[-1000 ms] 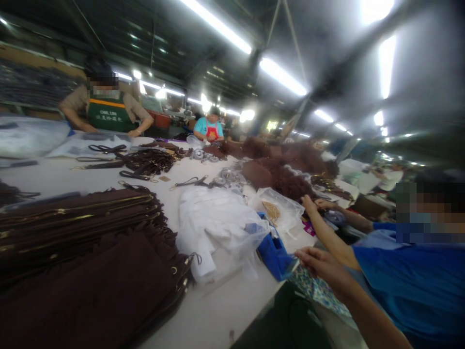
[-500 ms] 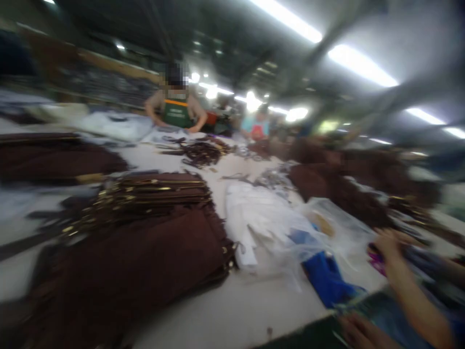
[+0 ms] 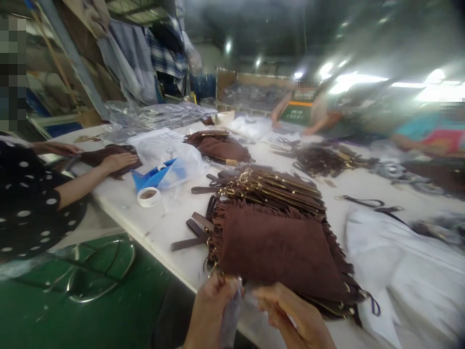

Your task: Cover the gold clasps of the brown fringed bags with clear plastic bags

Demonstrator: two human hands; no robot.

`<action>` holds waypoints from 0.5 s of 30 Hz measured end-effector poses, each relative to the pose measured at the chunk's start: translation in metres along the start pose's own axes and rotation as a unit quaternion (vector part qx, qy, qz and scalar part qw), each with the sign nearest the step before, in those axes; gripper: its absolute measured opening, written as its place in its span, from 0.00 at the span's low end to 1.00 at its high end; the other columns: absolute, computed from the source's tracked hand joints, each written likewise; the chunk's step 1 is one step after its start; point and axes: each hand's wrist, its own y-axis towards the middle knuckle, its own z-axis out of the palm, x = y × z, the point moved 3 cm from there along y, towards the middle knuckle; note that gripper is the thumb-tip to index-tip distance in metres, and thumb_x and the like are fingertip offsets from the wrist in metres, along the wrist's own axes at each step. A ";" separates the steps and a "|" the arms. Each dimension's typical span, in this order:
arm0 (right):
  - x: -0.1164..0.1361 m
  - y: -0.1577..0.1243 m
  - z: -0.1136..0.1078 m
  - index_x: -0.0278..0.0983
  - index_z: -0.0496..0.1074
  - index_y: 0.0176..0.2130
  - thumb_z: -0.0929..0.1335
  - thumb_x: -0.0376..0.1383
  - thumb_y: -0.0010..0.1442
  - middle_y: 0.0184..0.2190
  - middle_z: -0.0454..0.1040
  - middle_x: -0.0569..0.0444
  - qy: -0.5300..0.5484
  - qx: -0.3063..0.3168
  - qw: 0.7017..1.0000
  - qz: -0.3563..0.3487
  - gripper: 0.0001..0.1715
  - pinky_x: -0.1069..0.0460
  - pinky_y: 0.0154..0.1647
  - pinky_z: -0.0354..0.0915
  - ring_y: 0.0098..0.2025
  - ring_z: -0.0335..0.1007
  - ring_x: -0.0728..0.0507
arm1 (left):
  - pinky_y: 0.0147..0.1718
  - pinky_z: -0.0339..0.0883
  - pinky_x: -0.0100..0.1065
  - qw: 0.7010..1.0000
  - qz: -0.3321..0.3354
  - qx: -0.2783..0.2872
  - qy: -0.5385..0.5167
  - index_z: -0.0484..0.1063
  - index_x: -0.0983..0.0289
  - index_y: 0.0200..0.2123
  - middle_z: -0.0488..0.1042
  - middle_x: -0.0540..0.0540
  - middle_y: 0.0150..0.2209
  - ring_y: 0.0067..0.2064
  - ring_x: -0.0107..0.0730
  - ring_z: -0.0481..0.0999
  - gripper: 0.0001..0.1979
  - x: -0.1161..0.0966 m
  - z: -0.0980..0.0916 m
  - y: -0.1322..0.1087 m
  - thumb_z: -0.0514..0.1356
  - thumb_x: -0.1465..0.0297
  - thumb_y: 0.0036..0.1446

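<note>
At the table's near edge, my left hand [image 3: 216,298] is closed on a clear plastic bag [image 3: 229,320], which hangs down below the fingers. Beside it, my right hand [image 3: 285,308] has its fingers curled and pinched close to the bag; what they hold is blurred. Just beyond both hands lies a stack of brown fringed bags [image 3: 272,242] with gold zips and metal clips. Dark wrist straps [image 3: 189,240] stick out from the stack's left side.
A white tape roll [image 3: 148,197] and a blue piece [image 3: 154,177] lie left on the table [image 3: 163,228]. A co-worker's hand [image 3: 121,161] presses a brown bag. White sheets [image 3: 407,271] spread at right. Other people stand across the table. A metal-ringed stool [image 3: 101,271] is below left.
My view has swung left, so the brown stack now sits in the middle and the co-worker in dotted clothing shows. Both my hands are now together before the stack, with the plastic bag.
</note>
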 end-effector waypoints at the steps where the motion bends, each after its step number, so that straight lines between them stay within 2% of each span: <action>1: 0.004 0.012 0.004 0.43 0.72 0.48 0.58 0.38 0.70 0.28 0.71 0.56 -0.006 0.018 0.999 -0.025 0.16 0.59 0.31 0.66 0.28 0.69 0.50 | 0.29 0.64 0.29 1.000 0.000 0.003 -0.016 0.74 0.67 0.28 0.73 0.53 0.24 0.26 0.29 0.71 0.17 0.003 -0.002 0.002 0.72 0.60 0.44; 4: 0.010 0.031 0.011 0.41 0.72 0.48 0.59 0.35 0.70 0.29 0.69 0.56 -0.030 0.056 0.997 -0.037 0.15 0.59 0.32 0.64 0.29 0.67 0.50 | 0.30 0.65 0.28 0.999 0.006 -0.017 -0.045 0.74 0.67 0.28 0.76 0.55 0.26 0.28 0.30 0.73 0.19 0.011 -0.010 0.011 0.75 0.61 0.40; 9: 0.011 0.038 0.018 0.41 0.72 0.49 0.58 0.33 0.69 0.33 0.73 0.54 -0.051 0.093 0.994 0.013 0.17 0.59 0.36 0.65 0.32 0.70 0.50 | 0.27 0.63 0.27 0.998 0.001 -0.034 -0.049 0.72 0.66 0.27 0.76 0.54 0.24 0.25 0.30 0.72 0.22 0.023 -0.015 0.018 0.75 0.57 0.36; 15: 0.011 0.045 0.021 0.43 0.72 0.49 0.58 0.32 0.67 0.36 0.75 0.55 -0.089 0.131 0.987 0.035 0.18 0.58 0.38 0.66 0.36 0.75 0.49 | 0.27 0.66 0.29 0.998 0.013 -0.035 -0.054 0.71 0.66 0.25 0.76 0.55 0.24 0.26 0.32 0.72 0.23 0.008 -0.004 0.010 0.75 0.56 0.36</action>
